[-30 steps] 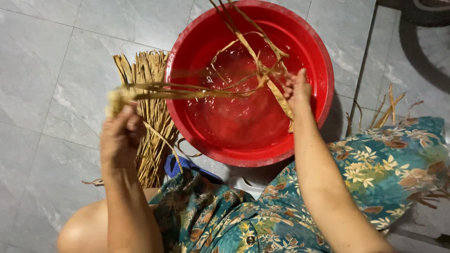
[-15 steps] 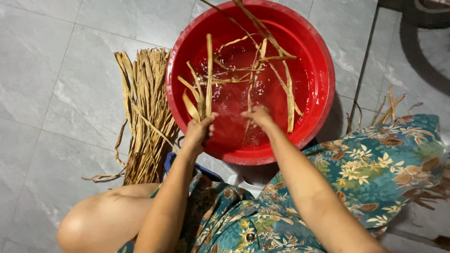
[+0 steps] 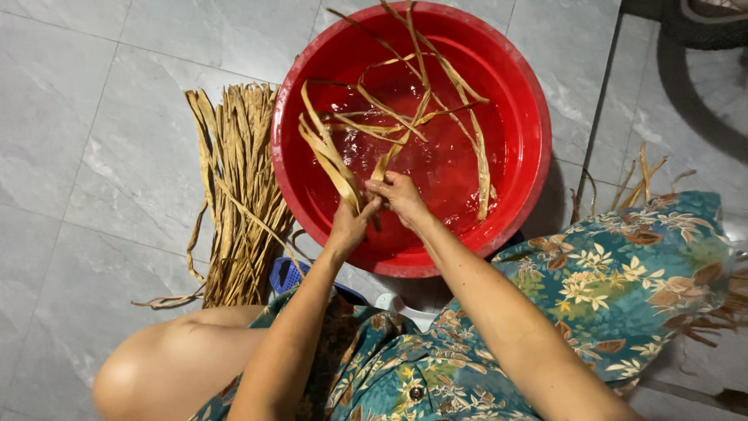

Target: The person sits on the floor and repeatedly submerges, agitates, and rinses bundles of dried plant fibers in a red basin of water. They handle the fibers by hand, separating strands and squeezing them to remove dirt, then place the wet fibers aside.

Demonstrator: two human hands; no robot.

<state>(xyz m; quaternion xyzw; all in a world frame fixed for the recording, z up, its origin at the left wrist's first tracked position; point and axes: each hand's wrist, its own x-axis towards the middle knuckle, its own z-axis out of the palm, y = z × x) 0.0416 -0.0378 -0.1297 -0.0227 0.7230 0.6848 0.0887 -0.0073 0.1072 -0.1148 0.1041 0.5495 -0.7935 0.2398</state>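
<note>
My two hands meet over the near side of a round red plastic basin [image 3: 523,168] of water on the grey tiled floor [image 3: 93,101]; my left hand [image 3: 351,222] and right hand [image 3: 399,195] both clench long wet tan leaf strips [image 3: 331,160] that trail across the water. A bundle of dry straw-coloured strips [image 3: 234,187] lies just left of the basin

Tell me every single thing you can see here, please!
basin: one, red, round, on the floor ahead, holding water
wet strips: several, tan, draped in the basin
dry strip bundle: one pile, tan, on the tiles left of the basin
loose strips: a few, tan, right of the basin
blue plastic item: one, partly hidden below the basin
floor tiles: grey
floral clothing: teal, over the lap
left hand: grips strips
right hand: grips strips
</note>
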